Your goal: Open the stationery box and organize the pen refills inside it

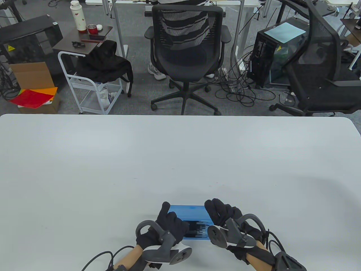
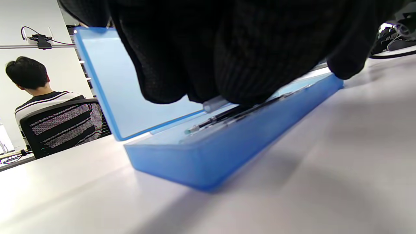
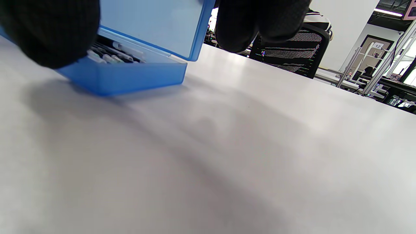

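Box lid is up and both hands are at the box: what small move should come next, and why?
Probably the left hand should nudge the pen refills flat and parallel in the blue box. Its fingers sit on them, and the lid stands open.

Little can be read. In the right wrist view, a small white sign on a dark door-like panel at the upper right bears the number 12. In the table view, yellow triangular warning stickers sit on the black box-shaped case at the upper left and on the black computer tower at the right; their symbols are too small to read.
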Motion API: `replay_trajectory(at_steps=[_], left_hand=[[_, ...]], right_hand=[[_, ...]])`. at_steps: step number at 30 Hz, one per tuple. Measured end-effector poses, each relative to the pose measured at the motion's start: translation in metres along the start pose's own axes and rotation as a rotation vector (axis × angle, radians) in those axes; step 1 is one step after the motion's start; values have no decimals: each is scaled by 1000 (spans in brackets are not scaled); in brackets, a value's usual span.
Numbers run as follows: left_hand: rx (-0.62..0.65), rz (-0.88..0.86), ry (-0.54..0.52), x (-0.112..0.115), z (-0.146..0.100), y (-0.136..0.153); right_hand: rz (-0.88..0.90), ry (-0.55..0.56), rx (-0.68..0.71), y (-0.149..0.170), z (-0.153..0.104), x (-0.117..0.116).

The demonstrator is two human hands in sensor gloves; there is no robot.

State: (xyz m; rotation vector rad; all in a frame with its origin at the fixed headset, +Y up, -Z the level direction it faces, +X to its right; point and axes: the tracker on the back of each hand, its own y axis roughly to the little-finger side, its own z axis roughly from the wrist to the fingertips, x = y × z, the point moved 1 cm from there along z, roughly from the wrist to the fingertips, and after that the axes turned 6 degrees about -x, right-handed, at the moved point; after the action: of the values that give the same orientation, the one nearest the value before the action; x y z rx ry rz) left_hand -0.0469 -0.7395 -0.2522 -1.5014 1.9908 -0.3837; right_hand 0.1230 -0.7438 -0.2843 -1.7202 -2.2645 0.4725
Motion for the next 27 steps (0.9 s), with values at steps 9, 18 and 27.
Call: replay_trajectory(at_steps=[9,18,27], left_hand=[[-3,11,-11,2,4,-2],[-43,-121,-195,-30,-16,19],[-141,-124,-136,-25,-20,38]], right_hand=[[-15,13,-5,-2,-1,1],[-156,92,-50,-18,-8,3],[-225,145,-29,-30,-20,12]])
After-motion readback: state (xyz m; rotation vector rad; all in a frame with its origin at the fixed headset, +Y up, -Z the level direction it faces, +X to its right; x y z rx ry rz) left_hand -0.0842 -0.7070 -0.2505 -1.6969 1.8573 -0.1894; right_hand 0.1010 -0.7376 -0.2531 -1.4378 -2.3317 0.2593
